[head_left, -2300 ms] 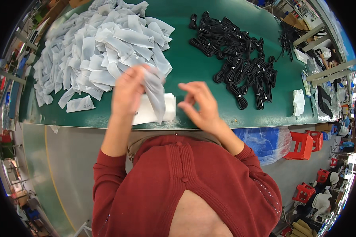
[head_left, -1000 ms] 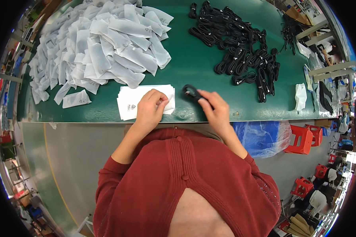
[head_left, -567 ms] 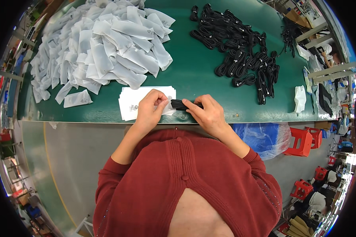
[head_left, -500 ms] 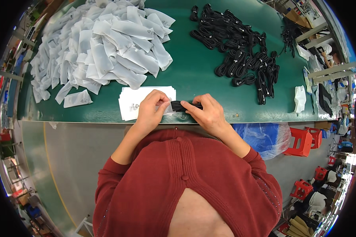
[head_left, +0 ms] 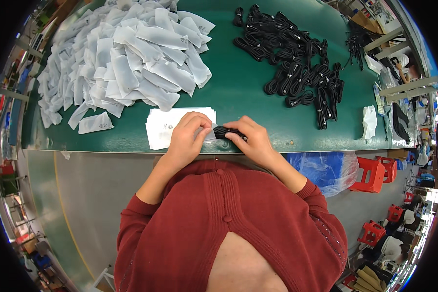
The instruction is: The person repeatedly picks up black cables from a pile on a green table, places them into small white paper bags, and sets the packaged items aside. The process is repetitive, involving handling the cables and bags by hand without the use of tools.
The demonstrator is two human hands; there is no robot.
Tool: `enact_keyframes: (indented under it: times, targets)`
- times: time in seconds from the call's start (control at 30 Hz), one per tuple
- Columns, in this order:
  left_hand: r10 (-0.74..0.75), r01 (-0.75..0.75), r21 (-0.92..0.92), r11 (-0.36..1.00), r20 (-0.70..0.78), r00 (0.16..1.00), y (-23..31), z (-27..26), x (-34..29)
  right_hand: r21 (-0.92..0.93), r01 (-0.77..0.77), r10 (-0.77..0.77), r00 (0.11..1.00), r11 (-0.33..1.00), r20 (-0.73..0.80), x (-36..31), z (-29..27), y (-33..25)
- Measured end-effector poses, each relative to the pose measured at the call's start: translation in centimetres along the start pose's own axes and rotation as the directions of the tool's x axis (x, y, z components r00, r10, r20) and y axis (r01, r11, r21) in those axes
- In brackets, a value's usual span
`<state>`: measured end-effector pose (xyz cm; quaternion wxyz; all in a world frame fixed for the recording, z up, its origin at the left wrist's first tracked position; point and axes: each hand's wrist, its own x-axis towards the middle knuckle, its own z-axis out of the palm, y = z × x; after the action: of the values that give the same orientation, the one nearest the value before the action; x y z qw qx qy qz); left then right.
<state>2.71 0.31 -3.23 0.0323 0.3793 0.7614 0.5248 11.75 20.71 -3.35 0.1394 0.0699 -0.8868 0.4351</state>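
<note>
A stack of flat whitish bags lies at the table's near edge. Over its right side my left hand is closed, pinching the mouth of a translucent bag. Just to the right, my right hand grips a folded bundle of black cable between thumb and fingers. The bundle's left end is at the bag's mouth, partly inside it; how deep is hidden by my left fingers. Behind my right hand a pile of coiled black cables covers part of the table.
A large heap of filled whitish bags spreads over the left of the green table. One filled bag lies in front of it. At the right edge is a crumpled white bag. Red stools stand beyond a blue plastic-wrapped bundle.
The cable bundle's left end now shows beneath the translucent bag's edge. My left fingers have shifted slightly right, and my right hand has moved a little left along the bundle.
</note>
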Motion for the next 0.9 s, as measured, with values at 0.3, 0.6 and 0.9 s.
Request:
enact_keyframes:
  times: [0.3, 0.6, 0.9]
  targets:
    - [0.186, -0.183, 0.14, 0.973, -0.008, 0.983, 2.0, -1.6, 1.4, 0.602, -0.696, 0.584, 0.693, 0.391, 0.423, 0.6, -0.2, -1.0]
    - [0.073, -0.071, 0.025, 0.997, -0.052, 0.996, 2.3, -1.8, 2.1, 0.071, 0.246, -0.227, 0.953, 0.967, -0.201, 1.3, 0.7, -2.2]
    - [-0.213, -0.062, -0.577, 0.814, -0.396, 0.893, 0.8, -10.6, 9.3, -0.512, -0.315, 0.016, 0.863, 0.799, -0.505, 3.2, -6.1, 0.5]
